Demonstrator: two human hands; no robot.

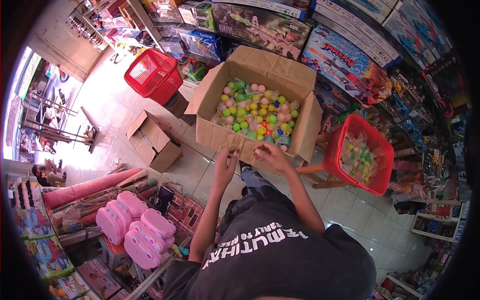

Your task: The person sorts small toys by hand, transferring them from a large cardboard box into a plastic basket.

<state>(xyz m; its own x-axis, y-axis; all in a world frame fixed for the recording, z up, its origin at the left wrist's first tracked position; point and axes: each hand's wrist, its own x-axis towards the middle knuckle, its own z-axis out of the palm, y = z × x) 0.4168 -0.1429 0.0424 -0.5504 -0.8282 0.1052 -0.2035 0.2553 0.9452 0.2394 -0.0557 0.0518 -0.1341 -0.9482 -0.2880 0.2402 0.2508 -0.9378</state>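
A large open cardboard box (212, 132) holds many small colourful balls (262, 112), some in clear plastic. Both of my hands are at its near side, in front of the lowered flap. My left hand (227, 162) has its fingers bent close together at the flap's left part; whether anything is between them is too small to tell. Over the flap's right part, my right hand (272, 155) has curled fingers with the thumb near the fingertips, and I cannot make out anything held. To the right, a red basket (332, 150) on a wooden stool contains more bagged balls.
An empty red basket (172, 77) stands behind left, above a smaller cardboard box (162, 155). Pink cases (132, 225) and rolled sheets (95, 187) lie at left. Boxed toys (340, 57) line the back and right. A person (47, 175) sits far left.
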